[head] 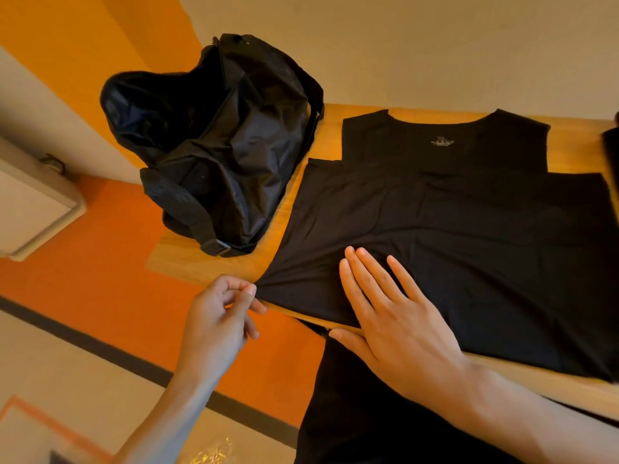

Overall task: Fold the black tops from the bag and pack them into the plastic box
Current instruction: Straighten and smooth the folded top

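A black sleeveless top (469, 229) lies spread on the wooden table (214, 262), neckline toward the wall, its lower part folded up over the chest. My left hand (217, 316) pinches the top's near left corner at the table's front edge. Flat on the fabric beside it lies my right hand (392, 316), fingers straight and pressing down. The black bag (217, 145) stands open and crumpled at the table's left end, beside the top. The plastic box is out of sight.
A wall runs behind the table. Something dark (611, 152) shows at the right edge. A pale cabinet (30, 202) stands at the left over the orange and beige floor. Crinkled clear plastic (211, 453) lies on the floor at the bottom.
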